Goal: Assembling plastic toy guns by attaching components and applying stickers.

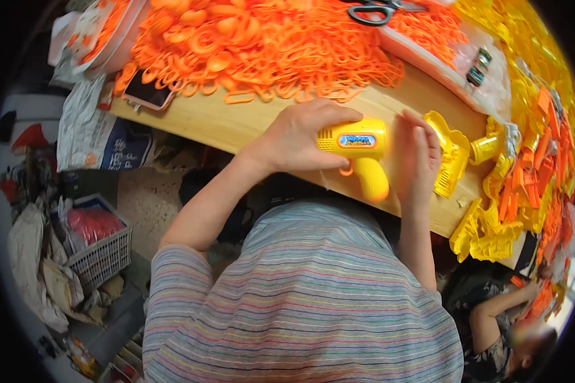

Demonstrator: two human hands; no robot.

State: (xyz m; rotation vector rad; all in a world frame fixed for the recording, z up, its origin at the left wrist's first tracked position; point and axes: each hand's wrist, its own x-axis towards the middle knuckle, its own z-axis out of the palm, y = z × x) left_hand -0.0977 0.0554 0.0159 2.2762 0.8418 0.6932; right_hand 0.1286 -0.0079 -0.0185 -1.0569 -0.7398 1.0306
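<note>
A yellow toy water gun [372,175] with an orange trigger and a coloured label on its side is held over the table's near edge. My left hand [298,135] grips its front end from the left, thumb below and fingers above. My right hand [420,159] is raised at the gun's rear end, palm toward it, fingers extended and holding nothing. That hand is partly blurred, and whether it touches the gun cannot be made out. Close to its right lies an open yellow plastic shell [452,153].
Orange plastic loops [268,51] are heaped across the wooden table [201,124]. Black scissors [372,13], a phone [148,89] and a white tray [441,80] lie around the heap. Yellow and orange parts [533,159] pile up at right. A co-worker [498,319] sits at lower right.
</note>
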